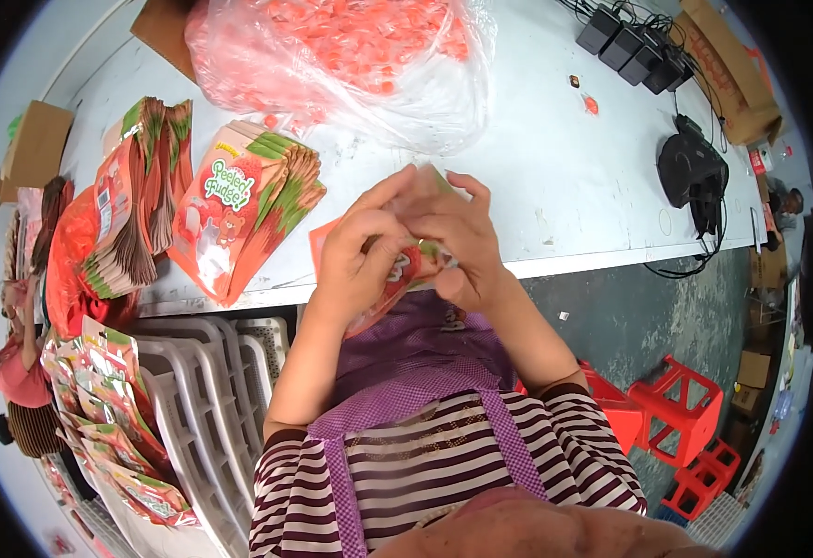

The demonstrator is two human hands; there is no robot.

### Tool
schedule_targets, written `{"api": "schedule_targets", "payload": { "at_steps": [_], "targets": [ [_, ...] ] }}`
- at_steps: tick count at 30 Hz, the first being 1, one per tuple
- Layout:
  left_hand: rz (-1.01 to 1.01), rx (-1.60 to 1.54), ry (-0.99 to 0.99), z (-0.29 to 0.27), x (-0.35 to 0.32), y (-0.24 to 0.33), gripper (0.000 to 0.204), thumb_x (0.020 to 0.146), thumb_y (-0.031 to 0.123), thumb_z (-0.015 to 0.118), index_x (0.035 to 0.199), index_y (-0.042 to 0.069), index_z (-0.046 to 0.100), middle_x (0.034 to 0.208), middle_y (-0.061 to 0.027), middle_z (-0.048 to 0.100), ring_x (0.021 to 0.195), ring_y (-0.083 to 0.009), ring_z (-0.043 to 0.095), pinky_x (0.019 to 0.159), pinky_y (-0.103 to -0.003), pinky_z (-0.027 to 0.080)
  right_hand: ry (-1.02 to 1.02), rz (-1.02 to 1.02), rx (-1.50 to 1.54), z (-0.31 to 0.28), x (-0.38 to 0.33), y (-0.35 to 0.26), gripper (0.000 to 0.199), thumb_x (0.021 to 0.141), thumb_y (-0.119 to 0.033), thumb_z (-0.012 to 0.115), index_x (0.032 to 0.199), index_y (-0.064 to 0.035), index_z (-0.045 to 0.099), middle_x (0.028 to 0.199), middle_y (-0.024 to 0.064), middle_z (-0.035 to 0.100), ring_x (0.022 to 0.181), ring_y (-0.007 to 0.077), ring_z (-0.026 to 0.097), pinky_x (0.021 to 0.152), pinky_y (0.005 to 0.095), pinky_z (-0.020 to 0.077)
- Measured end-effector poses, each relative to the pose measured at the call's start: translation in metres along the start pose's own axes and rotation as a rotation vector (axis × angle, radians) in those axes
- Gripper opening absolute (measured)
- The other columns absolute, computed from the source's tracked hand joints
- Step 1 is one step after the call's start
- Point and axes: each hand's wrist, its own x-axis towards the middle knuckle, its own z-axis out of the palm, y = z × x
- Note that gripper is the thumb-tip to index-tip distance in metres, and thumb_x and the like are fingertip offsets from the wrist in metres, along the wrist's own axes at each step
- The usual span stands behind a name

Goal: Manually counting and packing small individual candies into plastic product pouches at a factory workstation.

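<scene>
Both hands are at the table's front edge, closed on one red printed candy pouch (pixel 397 282). My left hand (pixel 358 260) grips one side of it, thumb and fingers pinched together. On the other side, my right hand (pixel 467 240) has its fingers bent around the pouch's upper part. The hands hide much of the pouch, and what lies inside its mouth cannot be seen. Just left of my left hand lies a fanned stack of flat pouches (pixel 230 209). Beyond the hands sits a big clear plastic bag (pixel 453 102) full of small red wrapped pieces.
More bundled pouches (pixel 132 200) lie at the table's left. Below them, filled pouches (pixel 113 409) rest in a grey plastic crate (pixel 179 409). Black power adapters (pixel 634 51) and a black cabled device (pixel 693 172) stand at right. Red stools (pixel 676 409) are on the floor.
</scene>
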Motion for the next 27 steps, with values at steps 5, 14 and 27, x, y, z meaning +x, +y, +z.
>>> {"api": "schedule_targets", "payload": {
  "at_steps": [5, 14, 27],
  "targets": [
    [0.006, -0.057, -0.113, -0.009, -0.007, 0.013, 0.009, 0.087, 0.005, 0.057, 0.083, 0.000, 0.050, 0.135, -0.0276, 0.039, 0.124, -0.0414, 0.041, 0.100, -0.047, 0.037, -0.411, -0.073, -0.060, -0.015, 0.009, -0.016, 0.060, 0.075, -0.059, 0.057, 0.103, -0.0056, 0.056, 0.104, 0.0076, 0.060, 0.107, 0.0281, 0.051, 0.100, 0.0552, 0.0231],
    [0.012, 0.107, -0.345, -0.005, -0.019, 0.047, 0.011, 0.077, -0.009, 0.051, 0.076, 0.002, 0.054, 0.131, -0.0274, 0.045, 0.122, -0.0410, 0.043, 0.100, -0.045, 0.036, -0.528, 0.033, 0.032, -0.017, 0.003, -0.052, 0.036, 0.067, -0.018, 0.070, 0.100, -0.0093, 0.060, 0.101, 0.0059, 0.061, 0.107, 0.0248, 0.051, 0.101, 0.0522, 0.0305],
    [0.023, -0.118, -0.293, -0.028, -0.048, 0.045, 0.011, 0.076, -0.008, 0.054, 0.077, 0.003, 0.055, 0.133, -0.0242, 0.045, 0.122, -0.0374, 0.045, 0.099, -0.044, 0.037, -0.408, -0.161, 0.002, -0.037, 0.004, -0.077, 0.039, 0.069, -0.018, 0.070, 0.103, -0.0039, 0.060, 0.100, 0.0033, 0.064, 0.104, 0.0217, 0.054, 0.105, 0.0498, 0.0260]
  ]
}}
